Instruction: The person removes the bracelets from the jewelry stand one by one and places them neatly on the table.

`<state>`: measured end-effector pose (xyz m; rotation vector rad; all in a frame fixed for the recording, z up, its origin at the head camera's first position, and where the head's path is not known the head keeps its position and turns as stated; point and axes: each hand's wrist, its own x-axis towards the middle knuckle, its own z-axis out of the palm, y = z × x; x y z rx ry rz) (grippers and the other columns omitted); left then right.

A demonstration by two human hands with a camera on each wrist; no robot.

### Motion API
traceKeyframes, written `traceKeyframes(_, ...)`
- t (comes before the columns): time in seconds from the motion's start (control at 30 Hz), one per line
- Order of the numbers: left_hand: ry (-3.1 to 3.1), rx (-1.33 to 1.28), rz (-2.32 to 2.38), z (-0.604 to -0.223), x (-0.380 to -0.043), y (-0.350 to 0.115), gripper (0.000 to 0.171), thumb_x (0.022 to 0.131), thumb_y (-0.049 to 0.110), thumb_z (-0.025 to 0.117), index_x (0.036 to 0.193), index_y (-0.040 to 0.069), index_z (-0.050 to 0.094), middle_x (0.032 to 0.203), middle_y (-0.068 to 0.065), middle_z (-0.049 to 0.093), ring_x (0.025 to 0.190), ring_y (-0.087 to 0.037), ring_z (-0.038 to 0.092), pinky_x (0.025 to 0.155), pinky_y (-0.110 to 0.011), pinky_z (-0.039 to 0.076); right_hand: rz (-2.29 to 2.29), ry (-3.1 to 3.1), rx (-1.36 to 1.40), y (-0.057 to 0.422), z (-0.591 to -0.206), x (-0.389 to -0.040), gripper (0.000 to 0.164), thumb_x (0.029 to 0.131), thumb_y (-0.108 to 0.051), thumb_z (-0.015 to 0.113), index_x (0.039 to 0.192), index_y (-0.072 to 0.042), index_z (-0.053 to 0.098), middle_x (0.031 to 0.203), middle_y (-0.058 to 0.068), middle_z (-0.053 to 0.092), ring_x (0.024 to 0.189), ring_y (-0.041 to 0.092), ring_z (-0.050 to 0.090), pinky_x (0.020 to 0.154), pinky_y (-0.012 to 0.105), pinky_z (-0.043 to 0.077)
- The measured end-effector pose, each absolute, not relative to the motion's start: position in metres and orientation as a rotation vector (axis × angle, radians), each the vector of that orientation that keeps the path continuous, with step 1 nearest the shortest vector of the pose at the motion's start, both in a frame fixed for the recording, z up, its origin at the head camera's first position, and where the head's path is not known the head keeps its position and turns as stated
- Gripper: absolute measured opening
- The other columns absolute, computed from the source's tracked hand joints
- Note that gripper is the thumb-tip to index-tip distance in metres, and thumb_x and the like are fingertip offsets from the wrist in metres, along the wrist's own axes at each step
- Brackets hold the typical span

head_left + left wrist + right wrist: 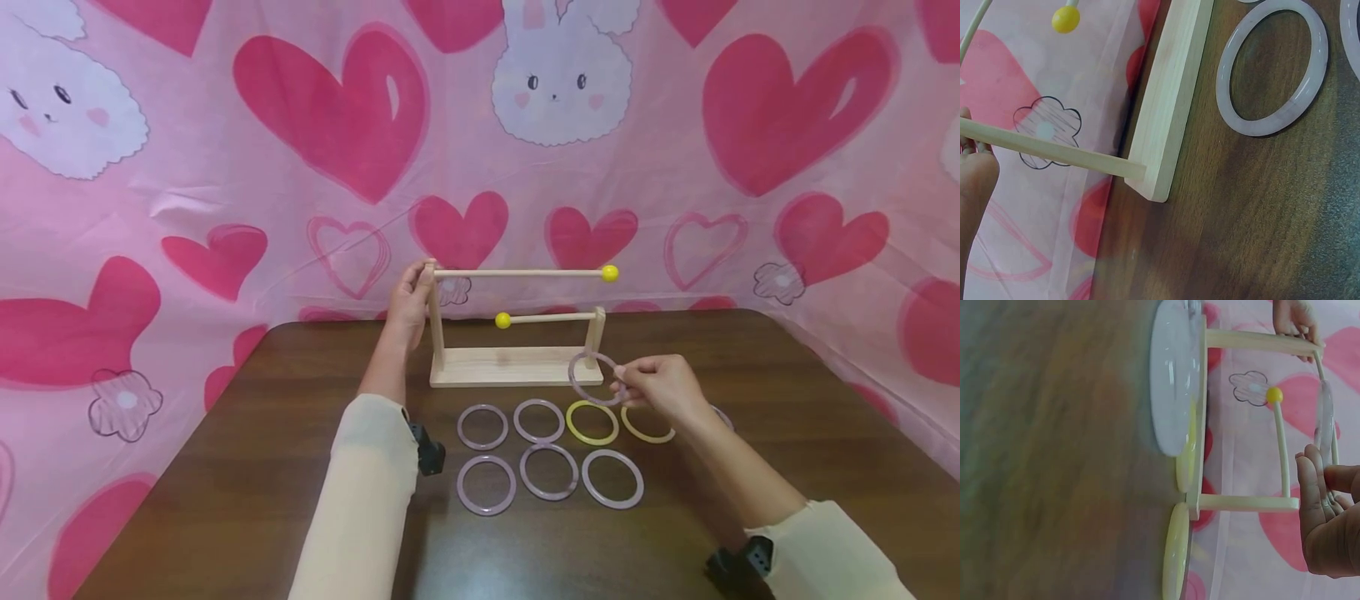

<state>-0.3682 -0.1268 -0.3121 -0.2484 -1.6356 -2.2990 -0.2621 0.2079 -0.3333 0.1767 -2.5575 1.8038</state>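
My left hand (407, 304) grips the top of the taller left post of a wooden bangle stand (510, 367). In the left wrist view its fingers partly show around the post (1054, 150). A pale purple bangle (572, 375) is pinched between thumb and fingers of my right hand (663, 387). This bangle is held up in front of the stand's right end, apart from the table. The right wrist view shows the held bangle (1324, 412) nearly edge-on. The stand's upper rod (525, 273) and lower rod (551, 317) each end in a yellow ball and carry nothing.
Several bangles lie in two rows before the stand on the dark wooden table (247, 467). Most are pale purple, with a yellow bangle (572, 429) and a paler yellow bangle (645, 438) in the back row. My right arm partly hides another bangle (724, 417). Behind hangs a pink heart-patterned cloth (465, 150).
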Motion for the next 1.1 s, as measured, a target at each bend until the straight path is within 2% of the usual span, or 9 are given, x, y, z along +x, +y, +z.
traceKeyframes(0.1, -1.641, -0.26, -2.295, -0.313, -0.368, -0.127, 0.02, 0.098, 0.011, 0.046, 0.115, 0.004, 0.052, 0.122, -0.023, 0.049, 0.095, -0.012, 0.051, 0.1, -0.041, 0.031, 1.748, -2.598, 0.167, 0.212, -0.336, -0.26, 0.028, 0.091, -0.004, 0.055, 0.101, 0.022, 0.056, 0.079, 0.022, 0.066, 0.059, 0.011, 0.063, 0.061, 0.033, 0.053)
traceKeyframes(0.27, -1.664, -0.255, -2.286, -0.313, -0.368, -0.127, 0.024, 0.098, 0.012, 0.045, 0.119, 0.001, 0.049, 0.125, -0.026, 0.045, 0.096, -0.012, 0.05, 0.097, -0.037, 0.034, 1.707, -2.648, 0.152, 0.221, -0.34, -0.257, 0.028, 0.091, -0.003, 0.054, 0.102, 0.022, 0.056, 0.078, 0.02, 0.067, 0.06, 0.011, 0.064, 0.059, 0.029, 0.053)
traceKeyframes(0.43, -1.673, -0.256, -2.285, -0.313, -0.367, -0.127, 0.025, 0.097, 0.015, 0.046, 0.118, 0.002, 0.05, 0.122, -0.024, 0.047, 0.098, -0.014, 0.049, 0.095, -0.036, 0.034, 1.694, -2.681, 0.143, 0.228, -0.344, -0.252, 0.028, 0.091, -0.002, 0.053, 0.101, 0.023, 0.055, 0.076, 0.019, 0.067, 0.059, 0.012, 0.063, 0.058, 0.029, 0.053)
traceKeyframes(0.7, -1.675, -0.248, -2.282, -0.313, -0.366, -0.127, 0.021, 0.097, 0.014, 0.047, 0.116, 0.005, 0.052, 0.118, -0.02, 0.049, 0.098, -0.017, 0.048, 0.084, -0.028, 0.037, 1.603, -2.74, 0.157, 0.244, -0.349, -0.246, 0.027, 0.09, -0.004, 0.054, 0.098, 0.022, 0.057, 0.075, 0.019, 0.067, 0.059, 0.014, 0.064, 0.058, 0.029, 0.053)
traceKeyframes(0.87, -1.688, -0.255, -2.276, -0.312, -0.367, -0.127, 0.021, 0.098, 0.015, 0.046, 0.116, 0.006, 0.052, 0.12, -0.02, 0.049, 0.096, -0.014, 0.049, 0.088, -0.033, 0.037, 1.548, -2.784, 0.169, 0.252, -0.349, -0.244, 0.025, 0.089, -0.003, 0.054, 0.095, 0.021, 0.059, 0.073, 0.02, 0.066, 0.059, 0.015, 0.064, 0.056, 0.03, 0.053)
traceKeyframes(1.1, -1.694, -0.231, -2.278, -0.31, -0.365, -0.127, 0.027, 0.097, 0.015, 0.047, 0.12, 0.002, 0.05, 0.113, -0.01, 0.055, 0.095, -0.011, 0.05, 0.094, -0.037, 0.035, 1.44, -2.827, 0.19, 0.261, -0.347, -0.237, 0.023, 0.089, -0.002, 0.053, 0.091, 0.019, 0.061, 0.073, 0.019, 0.066, 0.058, 0.015, 0.063, 0.055, 0.03, 0.053)
